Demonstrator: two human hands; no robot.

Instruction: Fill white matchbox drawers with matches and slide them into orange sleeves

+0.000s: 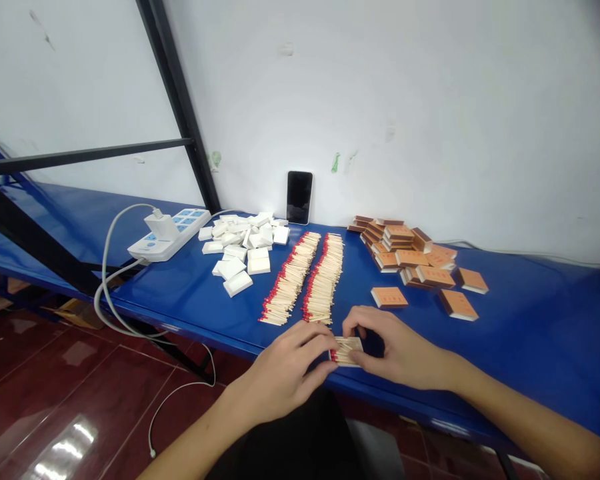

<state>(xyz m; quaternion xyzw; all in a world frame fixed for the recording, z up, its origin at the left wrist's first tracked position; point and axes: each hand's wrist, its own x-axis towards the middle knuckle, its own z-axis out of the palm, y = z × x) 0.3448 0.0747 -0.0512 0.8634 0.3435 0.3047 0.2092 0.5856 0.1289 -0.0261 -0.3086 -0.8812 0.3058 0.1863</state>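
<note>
Near the front edge of the blue table, a small matchbox tray (351, 345) holds red-headed matches (343, 355). My left hand (295, 363) is closed on the tray's left end, its fingertips at the match heads. At the other end, my right hand (387, 347) bends round the tray, with the thumb and a finger touching its right side. Just beyond the hands lie two long rows of loose matches, a left row (291, 277) and a right row (325, 277), with their red heads toward the left.
White tray pieces (250, 240) are heaped at the back left, beside a power strip (173, 233) with a plugged-in charger (163, 227). Orange-brown matchboxes (405, 250) pile up at the back right. A phone (299, 197) leans against the wall. A black metal frame (180, 100) stands left.
</note>
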